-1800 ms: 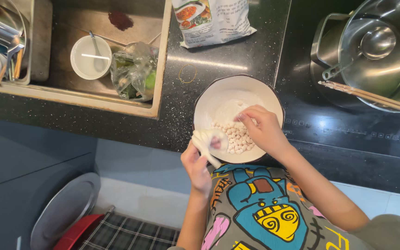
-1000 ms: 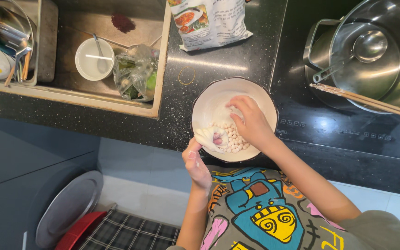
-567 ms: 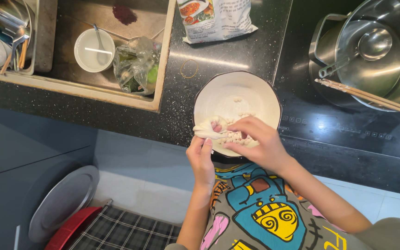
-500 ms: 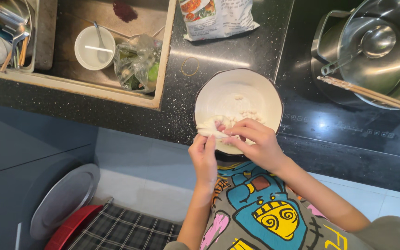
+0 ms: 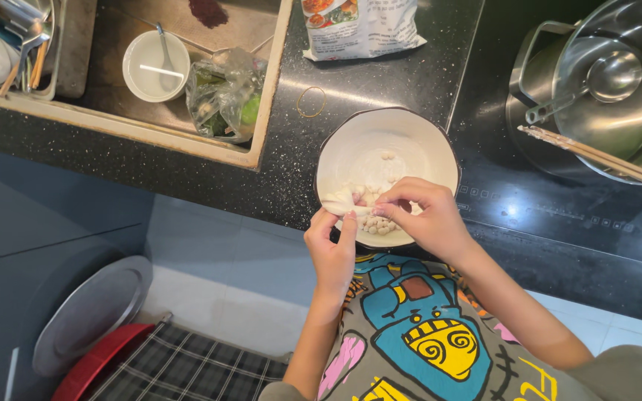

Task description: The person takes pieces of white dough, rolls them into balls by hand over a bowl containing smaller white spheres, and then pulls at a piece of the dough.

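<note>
At table edge, over near rim of white bowl: left hand and right hand meeting on a small white strip of dough. Left fingers closed on one end of the strip; right fingers pinched together against the other end, above a heap of small pale dough balls at bowl bottom.

Handling, judged from appearance: dough soft, light, likely sticky and easily torn or squashed. Best taken with fingertips only, close to the break point, light pressure. Balls loose, free to roll. Bowl ceramic-looking, rigid, breakable, overhanging or nearly flush with table front edge; downward pressure on near rim to be avoided.

Clearances:
- Left: sink edge near bowl, holding a small white cup and a clear plastic bag of greens.
- Rear: printed food packet and a rubber band; bare table between.
- Right: steel pot with chopsticks across it, well apart from bowl.
- Front: open drop to floor; round metal lid below.
</note>
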